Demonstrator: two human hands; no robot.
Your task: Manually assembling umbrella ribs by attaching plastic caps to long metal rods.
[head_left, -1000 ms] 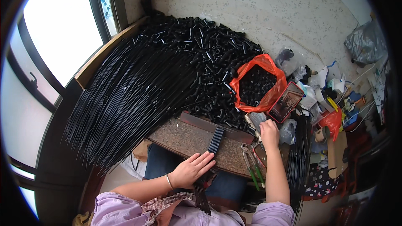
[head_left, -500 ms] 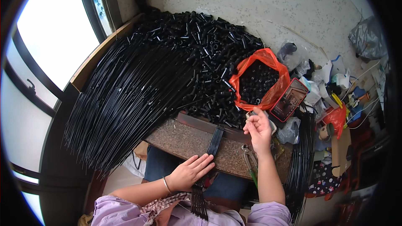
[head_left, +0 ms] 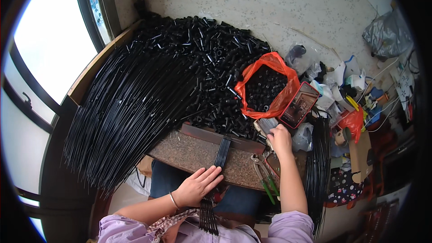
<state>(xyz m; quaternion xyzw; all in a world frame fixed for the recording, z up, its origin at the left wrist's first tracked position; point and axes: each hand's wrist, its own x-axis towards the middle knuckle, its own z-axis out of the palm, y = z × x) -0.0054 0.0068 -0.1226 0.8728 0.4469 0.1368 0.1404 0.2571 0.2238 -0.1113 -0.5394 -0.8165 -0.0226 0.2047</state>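
My left hand (head_left: 198,187) lies flat with its fingers stretched across a narrow row of thin black rods (head_left: 222,152). The rods run side by side over the front edge of the speckled board (head_left: 180,150), and their lower ends hang towards my lap. At their far end they meet a dark brown bar (head_left: 202,133) on the board. My right hand (head_left: 281,140) is at a small light-coloured container (head_left: 266,125) holding thin greyish pieces. Its fingers are curled together there, and whatever is between them is hidden. Pliers with green handles (head_left: 263,177) lie near my right forearm.
Behind the board is a heap of short black tubes (head_left: 211,58), with many long black rods (head_left: 130,112) at left. A red plastic bag (head_left: 243,93) of small dark parts and a phone (head_left: 299,105) stand at right, beside clutter and more rods (head_left: 317,166).
My right hand has come down from above the board to the small container, its fingers now curled at it. My left hand stays on the rods. The whole view has shifted slightly.
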